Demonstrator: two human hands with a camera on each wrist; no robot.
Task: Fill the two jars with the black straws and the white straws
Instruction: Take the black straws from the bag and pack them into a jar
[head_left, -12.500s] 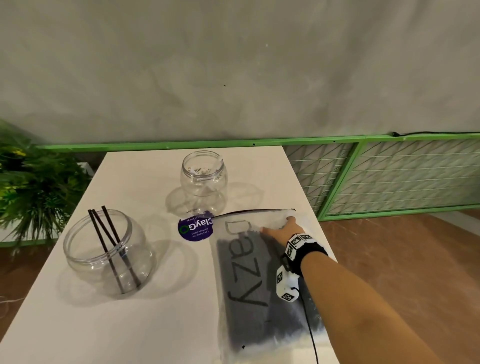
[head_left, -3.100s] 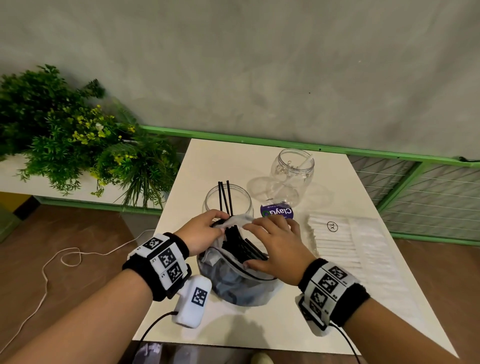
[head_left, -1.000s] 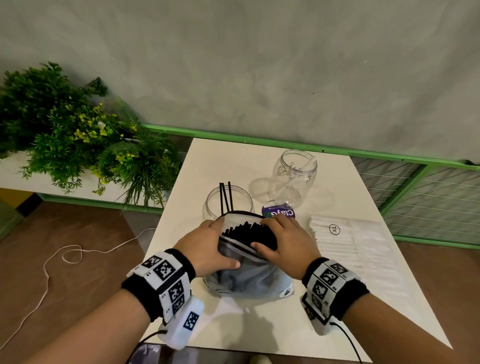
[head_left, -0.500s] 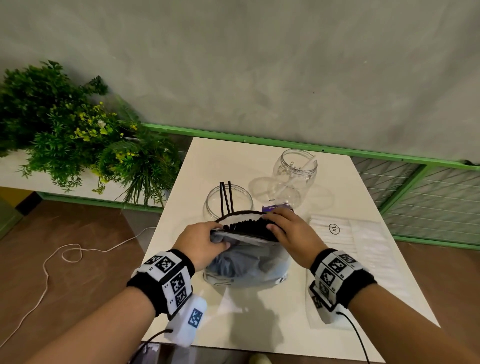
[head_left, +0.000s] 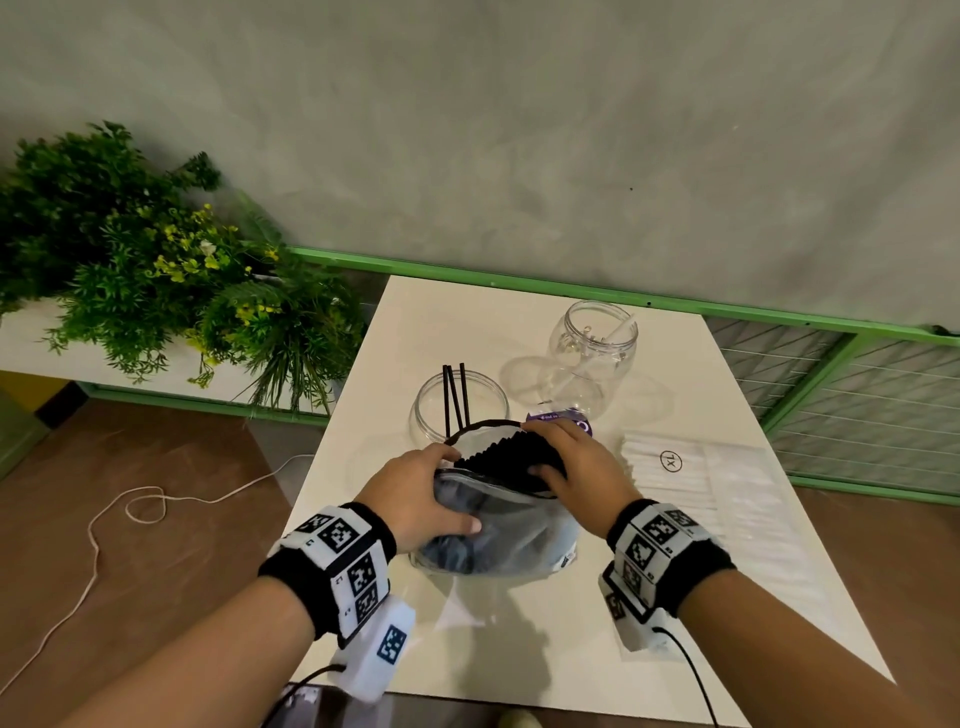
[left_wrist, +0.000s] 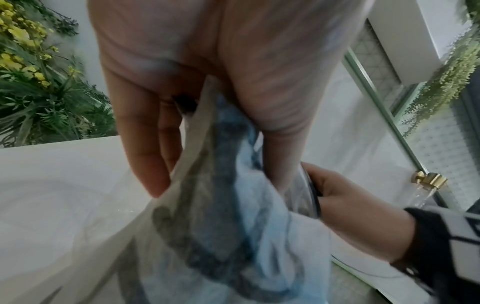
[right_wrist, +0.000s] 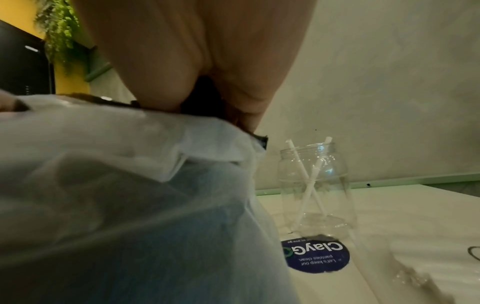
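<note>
A translucent bag (head_left: 498, 530) stands upright near the table's front, with the ends of several black straws (head_left: 506, 454) showing at its open mouth. My left hand (head_left: 447, 493) grips the bag's left side, thumb across the front; in the left wrist view the bag (left_wrist: 233, 226) is crumpled between its fingers. My right hand (head_left: 550, 452) curls over the bag's right rim, thumb on the straw ends. Behind the bag stands a wide clear jar (head_left: 457, 405) holding three black straws. Farther right, a narrower jar (head_left: 592, 353) (right_wrist: 314, 185) holds white straws.
A flat pack of white straws (head_left: 701, 483) lies on the white table (head_left: 675, 623) to my right. A purple round sticker (right_wrist: 315, 257) sits by the narrow jar. Green plants (head_left: 156, 270) stand left of the table, and a cord (head_left: 145, 509) lies on the floor.
The bag went from slumped to upright between my hands. My right hand moved from the straw ends to the far right rim, and my left thumb wrapped across the bag's front.
</note>
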